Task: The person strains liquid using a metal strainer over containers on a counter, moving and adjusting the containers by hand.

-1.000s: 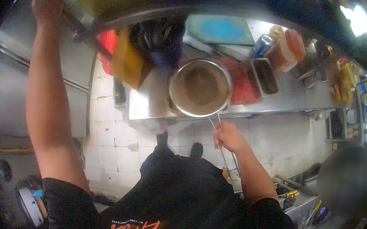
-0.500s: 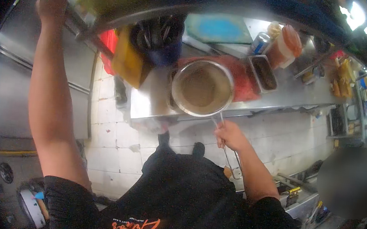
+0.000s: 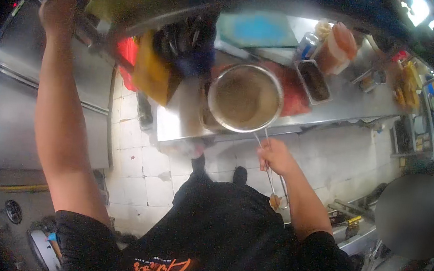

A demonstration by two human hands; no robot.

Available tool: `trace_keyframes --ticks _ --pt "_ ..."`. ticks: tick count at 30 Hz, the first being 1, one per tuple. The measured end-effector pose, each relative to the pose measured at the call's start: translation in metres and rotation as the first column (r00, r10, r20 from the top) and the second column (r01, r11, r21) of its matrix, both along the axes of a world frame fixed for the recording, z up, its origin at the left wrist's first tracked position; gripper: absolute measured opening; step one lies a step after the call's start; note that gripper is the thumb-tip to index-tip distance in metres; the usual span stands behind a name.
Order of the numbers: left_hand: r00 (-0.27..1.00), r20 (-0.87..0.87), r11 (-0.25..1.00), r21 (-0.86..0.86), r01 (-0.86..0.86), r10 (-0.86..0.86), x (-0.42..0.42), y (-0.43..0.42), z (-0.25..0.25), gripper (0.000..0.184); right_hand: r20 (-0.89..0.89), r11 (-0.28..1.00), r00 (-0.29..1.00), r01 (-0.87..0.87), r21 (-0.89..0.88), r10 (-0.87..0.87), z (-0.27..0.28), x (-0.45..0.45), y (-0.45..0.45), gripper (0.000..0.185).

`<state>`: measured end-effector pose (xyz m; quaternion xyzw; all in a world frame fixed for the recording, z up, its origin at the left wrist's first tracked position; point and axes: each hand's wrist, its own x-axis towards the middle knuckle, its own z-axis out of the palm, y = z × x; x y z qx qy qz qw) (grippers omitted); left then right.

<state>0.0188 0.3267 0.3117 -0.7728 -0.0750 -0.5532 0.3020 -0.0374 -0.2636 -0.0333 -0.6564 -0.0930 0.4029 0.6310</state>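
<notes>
My right hand (image 3: 277, 156) is closed round the long wire handle of a round metal strainer (image 3: 245, 99). The strainer's bowl hangs over the front edge of the steel table, its fine mesh looking brownish. My left arm stretches to the upper left, where my left hand (image 3: 58, 13) is up by a metal shelf post. The fingers there are dark and blurred, so what they touch or hold does not show. Behind the strainer a red sheet (image 3: 296, 99) lies on the table, beside a metal pan (image 3: 313, 82) with dark contents.
On the steel table (image 3: 344, 104) stand a can (image 3: 307, 45), an orange-stained container (image 3: 337, 50) and a blue-green board (image 3: 257, 31). A dark blue tub (image 3: 196, 59) of utensils sits left, by a yellow box (image 3: 152, 70). An overhead shelf crosses the top. Steel cabinet doors (image 3: 43, 128) line the left.
The strainer and my right hand have shifted slightly right, the bowl a little up. My left hand has moved slightly, and a pinkish blurred shape now shows above it.
</notes>
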Motion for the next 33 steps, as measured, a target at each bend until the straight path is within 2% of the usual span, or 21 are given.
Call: trace_keyframes --ticks 1,2,3,5,6,7,8,11,14,15,17,18,20,21,23,25,27,28,29,31,33 --pt "0.976 0.060 0.961 0.174 -0.216 0.209 -0.003 -0.008 0.003 0.033 -0.024 0.996 0.997 0.079 0.044 -0.078 -0.017 0.002 0.001 0.017" --pt "0.962 -0.009 0.924 -0.282 0.259 -0.273 -0.001 0.016 -0.005 0.031 -0.049 0.985 0.988 0.151 0.086 -0.147 -0.029 0.002 0.001 0.017" --pt "0.725 0.152 0.489 -0.645 0.588 -0.671 0.006 0.061 -0.022 0.029 0.041 0.998 0.997 0.059 -0.015 -0.059 -0.035 -0.001 0.000 0.016" --pt "0.759 0.113 0.547 -0.627 0.555 -0.641 0.007 0.066 -0.041 0.025 0.141 0.992 0.988 -0.039 -0.120 0.056 -0.026 -0.014 -0.002 0.014" --pt "0.899 0.038 0.808 -0.424 0.409 -0.435 0.006 0.040 -0.027 0.023 0.184 0.993 0.980 -0.063 -0.101 0.081 -0.014 -0.005 0.010 0.013" --pt "0.982 0.073 0.964 -0.195 0.183 -0.172 0.006 0.017 -0.015 0.021 0.058 0.999 0.998 0.034 0.000 -0.034 -0.027 -0.007 0.012 0.013" --pt "0.966 0.122 0.939 -0.236 0.249 -0.226 0.005 0.002 -0.012 0.019 -0.089 0.987 0.987 0.141 0.077 -0.134 -0.037 -0.003 0.014 0.013" --pt "0.881 0.292 0.765 -0.442 0.469 -0.372 0.000 -0.038 -0.006 0.014 0.021 0.996 1.000 0.009 -0.084 -0.007 -0.018 0.003 0.013 0.014" --pt "0.996 0.015 0.938 -0.336 0.087 -0.087 -0.019 -0.068 0.004 0.017 0.028 0.999 1.000 0.014 -0.042 -0.013 -0.002 0.000 0.009 0.016" --pt "0.979 0.066 0.908 -0.365 0.206 -0.195 -0.015 -0.057 0.002 0.026 -0.012 0.997 0.997 0.079 -0.003 -0.079 -0.009 0.001 0.011 0.016" --pt "0.930 0.223 0.702 -0.610 0.367 -0.292 -0.007 -0.056 -0.002 0.026 -0.100 0.977 0.975 0.206 0.057 -0.200 -0.025 0.002 0.014 0.016" --pt "0.896 0.312 0.566 -0.696 0.442 -0.316 -0.006 -0.056 -0.002 0.026 -0.026 0.993 0.993 0.114 0.027 -0.113 -0.026 0.003 0.011 0.015" --pt "0.958 0.215 0.822 -0.498 0.275 -0.191 -0.005 -0.053 -0.001 0.024 0.104 0.997 0.993 -0.055 -0.047 0.060 -0.024 0.001 0.007 0.015" --pt "0.979 0.165 0.910 -0.377 0.173 -0.117 -0.006 -0.049 -0.004 0.024 0.092 1.000 0.996 -0.007 -0.021 0.009 -0.029 0.002 0.006 0.015" --pt "0.995 0.060 0.962 -0.257 0.090 -0.077 -0.008 -0.022 -0.007 0.020 0.011 0.994 0.994 0.104 0.011 -0.104 -0.044 0.001 0.008 0.015" --pt "0.992 -0.080 0.992 -0.083 0.096 -0.102 0.002 0.038 -0.008 0.026 -0.033 0.994 0.996 0.084 0.073 -0.082 -0.029 -0.001 0.006 0.018" --pt "0.991 -0.133 0.998 0.059 0.030 -0.022 0.001 0.017 -0.005 0.025 0.080 0.992 0.993 -0.084 -0.097 0.092 -0.002 0.000 0.003 0.019" --pt "0.991 -0.083 0.992 0.089 -0.093 0.100 -0.012 -0.027 0.002 0.027 0.024 0.999 1.000 0.017 -0.036 -0.017 -0.010 -0.007 0.000 0.019" --pt "0.990 -0.054 0.988 0.091 -0.122 0.128 -0.014 -0.038 0.005 0.024 -0.020 0.993 0.994 0.112 0.027 -0.111 -0.020 -0.007 0.001 0.019" --pt "0.997 -0.075 0.989 -0.147 0.024 -0.035 -0.003 -0.022 -0.001 0.020 -0.101 0.979 0.980 0.179 0.094 -0.169 -0.019 -0.003 0.003 0.017" --pt "0.988 -0.003 0.904 -0.405 0.139 -0.154 -0.004 -0.024 -0.003 0.019 0.110 0.996 0.994 0.017 -0.087 -0.007 -0.020 0.000 0.002 0.017"
